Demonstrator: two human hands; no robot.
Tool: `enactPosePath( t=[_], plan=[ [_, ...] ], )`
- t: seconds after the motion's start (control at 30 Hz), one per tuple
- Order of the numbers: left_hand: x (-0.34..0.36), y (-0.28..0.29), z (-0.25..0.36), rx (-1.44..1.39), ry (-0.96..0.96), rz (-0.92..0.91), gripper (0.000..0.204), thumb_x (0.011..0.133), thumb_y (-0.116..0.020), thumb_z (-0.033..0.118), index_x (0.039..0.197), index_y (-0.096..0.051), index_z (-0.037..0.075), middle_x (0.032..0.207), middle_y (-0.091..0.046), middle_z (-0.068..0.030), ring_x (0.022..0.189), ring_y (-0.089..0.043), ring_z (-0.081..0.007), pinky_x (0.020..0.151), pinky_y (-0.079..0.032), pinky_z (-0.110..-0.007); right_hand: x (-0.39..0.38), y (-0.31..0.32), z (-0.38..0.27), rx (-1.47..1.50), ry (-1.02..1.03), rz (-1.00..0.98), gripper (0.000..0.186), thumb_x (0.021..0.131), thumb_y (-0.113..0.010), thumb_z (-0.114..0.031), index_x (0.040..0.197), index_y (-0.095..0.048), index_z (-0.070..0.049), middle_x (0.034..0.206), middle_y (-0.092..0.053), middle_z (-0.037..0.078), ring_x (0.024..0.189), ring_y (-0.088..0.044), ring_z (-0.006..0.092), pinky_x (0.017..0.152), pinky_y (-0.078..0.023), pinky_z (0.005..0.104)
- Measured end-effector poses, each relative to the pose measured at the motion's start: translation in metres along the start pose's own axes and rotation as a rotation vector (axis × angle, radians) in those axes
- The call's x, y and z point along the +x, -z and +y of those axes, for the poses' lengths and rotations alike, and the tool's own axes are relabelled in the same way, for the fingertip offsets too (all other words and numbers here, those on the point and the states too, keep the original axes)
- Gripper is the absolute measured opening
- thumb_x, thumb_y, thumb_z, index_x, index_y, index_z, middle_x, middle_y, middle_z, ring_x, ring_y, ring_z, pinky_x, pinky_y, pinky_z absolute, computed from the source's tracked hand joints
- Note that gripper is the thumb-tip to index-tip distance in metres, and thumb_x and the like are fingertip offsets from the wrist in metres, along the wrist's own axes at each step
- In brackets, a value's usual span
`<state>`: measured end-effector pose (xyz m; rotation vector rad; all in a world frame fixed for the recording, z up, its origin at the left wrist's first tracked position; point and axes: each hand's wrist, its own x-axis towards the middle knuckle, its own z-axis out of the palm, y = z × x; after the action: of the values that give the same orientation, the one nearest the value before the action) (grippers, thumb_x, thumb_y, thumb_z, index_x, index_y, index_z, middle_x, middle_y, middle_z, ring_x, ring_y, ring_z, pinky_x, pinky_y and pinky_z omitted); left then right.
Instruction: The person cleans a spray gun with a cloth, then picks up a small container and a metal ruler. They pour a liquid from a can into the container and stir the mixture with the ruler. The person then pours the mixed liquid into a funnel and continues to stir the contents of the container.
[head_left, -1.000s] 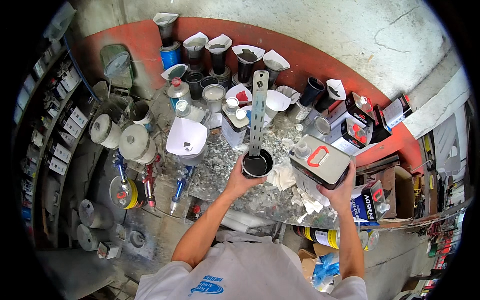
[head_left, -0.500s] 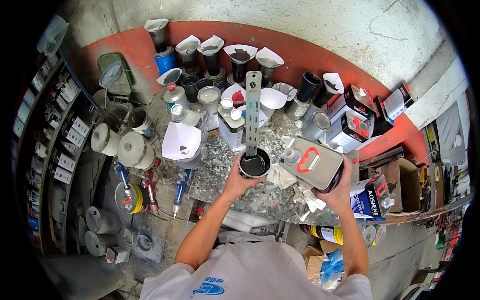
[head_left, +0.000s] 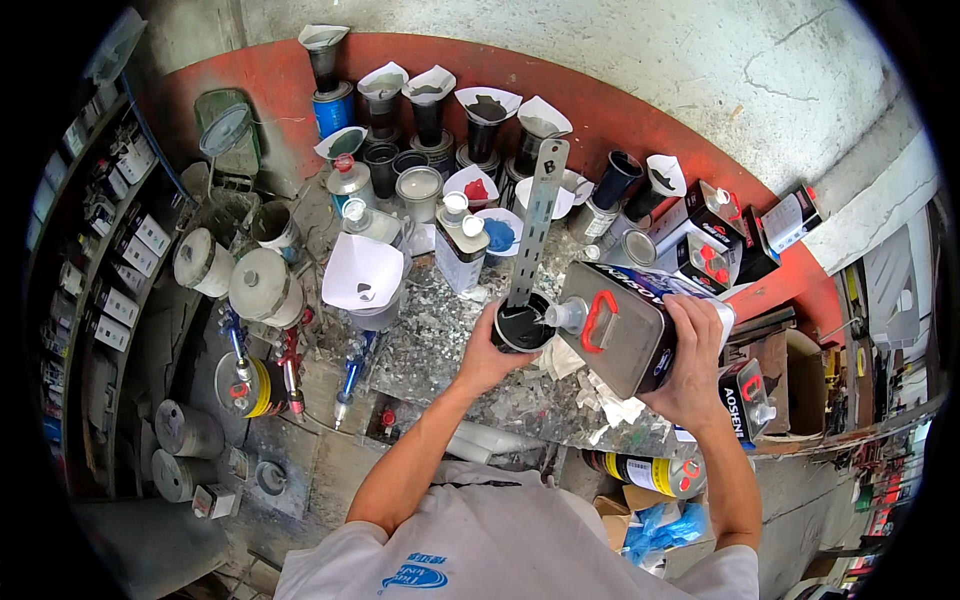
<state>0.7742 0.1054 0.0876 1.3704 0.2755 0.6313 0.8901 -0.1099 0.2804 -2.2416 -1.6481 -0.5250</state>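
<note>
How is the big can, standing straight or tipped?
Tipped: the can slants in the right hand, its pale spout at the rim of the black cup.

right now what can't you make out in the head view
In the head view:
Contents of the held can: hidden by its walls.
Left side of the cup: partly behind the left fingers.
Lower end of the ruler: lost inside the dark cup.
Print on the shelf boxes: too small.
</note>
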Motion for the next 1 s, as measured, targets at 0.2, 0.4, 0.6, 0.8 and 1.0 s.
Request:
enactPosePath(
  t=[0.2,0.4,0.6,0.8,1.0],
  plan=[
    [-0.001,0.001,0.007,-0.017,-0.009,0.015,0.083,0.063,-0.088,0.003,0.134,-0.046,0.003,0.122,-0.06,-0.0072,0.114,-0.057,-0.0165,0.1,-0.046,-0.032,0.005,0.003,-0.002,-0.027,0.03,-0.003,0.113,0.044,-0.093,-0.021,0.14,-0.036,-0.004,0.136,-0.045,0.016,0.128,-0.043,0.0377,0.11,-0.029,0.0548],
    [-0.001,0.005,0.009,-0.026,0.029,-0.009,0.093,0.062,-0.089,0.004,0.141,-0.04,0.002,0.129,-0.057,-0.0084,0.121,-0.054,-0.0176,0.106,-0.041,-0.032,0.004,0.003,-0.001,-0.053,0.035,0.006,0.113,0.043,-0.093,-0.021,0.14,-0.036,-0.004,0.136,-0.046,0.016,0.128,-0.043,0.0377,0.11,-0.029,0.055],
    [0.0,0.002,0.016,-0.03,-0.016,0.02,0.078,0.063,-0.087,0.002,0.131,-0.048,0.005,0.12,-0.06,-0.0061,0.112,-0.058,-0.0157,0.099,-0.046,-0.031,0.005,0.003,-0.001,-0.075,0.047,0.006,0.113,0.043,-0.092,-0.021,0.14,-0.037,-0.004,0.136,-0.047,0.015,0.128,-0.043,0.0372,0.11,-0.029,0.0549],
    [0.002,0.003,0.013,-0.042,0.041,-0.037,0.094,0.062,-0.09,0.007,0.142,-0.04,0.003,0.128,-0.058,-0.0077,0.12,-0.054,-0.0167,0.104,-0.041,-0.032,0.005,0.005,-0.001,-0.073,0.054,-0.004,0.111,0.043,-0.091,-0.019,0.14,-0.037,-0.004,0.136,-0.047,0.015,0.128,-0.043,0.0366,0.11,-0.029,0.0543],
    [0.0,0.002,0.011,-0.028,0.05,-0.022,0.094,0.062,-0.09,0.007,0.142,-0.04,0.003,0.127,-0.058,-0.0076,0.119,-0.054,-0.0165,0.103,-0.042,-0.031,0.006,0.006,-0.002,-0.078,0.055,0.0,0.11,0.044,-0.09,-0.018,0.14,-0.037,-0.004,0.136,-0.047,0.015,0.127,-0.044,0.0366,0.11,-0.029,0.0545]
  ],
)
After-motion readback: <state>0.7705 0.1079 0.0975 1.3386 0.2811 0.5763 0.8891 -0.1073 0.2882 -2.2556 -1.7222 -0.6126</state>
